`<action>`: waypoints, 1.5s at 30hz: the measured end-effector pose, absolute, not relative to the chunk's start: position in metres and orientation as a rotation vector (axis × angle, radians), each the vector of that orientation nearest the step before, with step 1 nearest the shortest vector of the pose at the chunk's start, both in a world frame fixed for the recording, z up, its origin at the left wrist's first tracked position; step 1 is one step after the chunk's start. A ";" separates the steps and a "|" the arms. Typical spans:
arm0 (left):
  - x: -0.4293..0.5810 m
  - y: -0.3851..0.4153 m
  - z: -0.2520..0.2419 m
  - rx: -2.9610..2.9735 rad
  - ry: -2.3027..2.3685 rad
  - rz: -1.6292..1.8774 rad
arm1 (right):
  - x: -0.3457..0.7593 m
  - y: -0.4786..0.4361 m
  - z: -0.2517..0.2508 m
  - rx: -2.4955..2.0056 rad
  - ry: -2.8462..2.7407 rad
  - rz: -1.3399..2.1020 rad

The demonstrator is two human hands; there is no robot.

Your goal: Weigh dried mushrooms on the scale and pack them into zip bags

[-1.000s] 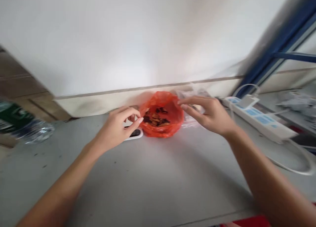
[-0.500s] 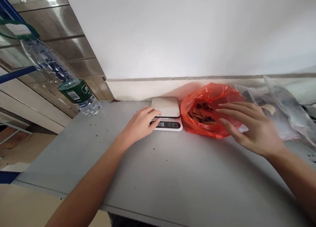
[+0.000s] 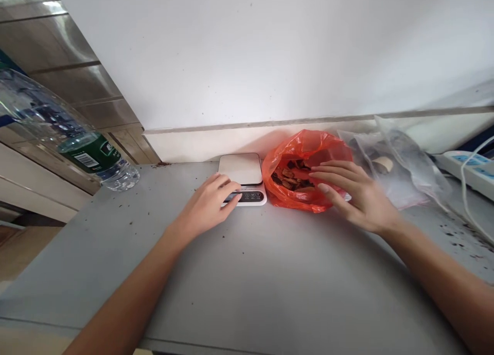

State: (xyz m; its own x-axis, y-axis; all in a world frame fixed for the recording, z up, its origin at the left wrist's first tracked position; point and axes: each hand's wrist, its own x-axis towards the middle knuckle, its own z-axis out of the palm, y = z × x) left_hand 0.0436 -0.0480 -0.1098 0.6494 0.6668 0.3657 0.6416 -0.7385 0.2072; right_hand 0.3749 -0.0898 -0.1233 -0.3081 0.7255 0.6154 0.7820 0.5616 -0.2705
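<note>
A small digital scale (image 3: 240, 169) with a pale square platform stands near the wall. My left hand (image 3: 210, 203) is at its front left corner, fingers apart and nothing held, covering part of the display. Just right of the scale sits a red plastic bag (image 3: 280, 198), its mouth wide open. Dried brown pieces (image 3: 291, 177), like bark or sliced herbs, lie inside it. Over the bag's right side is my right hand (image 3: 357, 195), open with fingers stretched out and holding nothing. Whether its fingertips touch the bag I cannot tell.
A large clear water bottle (image 3: 90, 152) with a green label stands at the left. Clear plastic bags (image 3: 405, 164) lie right of the red bag. Farther right is a white device (image 3: 474, 167) with a cable. Dark crumbs dot the grey tabletop (image 3: 270, 283).
The view has swung to the right, bringing the white device into sight. My hands keep nearly the same places beside the scale and the red bag.
</note>
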 end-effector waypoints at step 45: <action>0.048 -0.057 -0.103 2.786 1.188 0.567 | 0.376 -0.086 -0.122 -0.995 -2.160 -0.335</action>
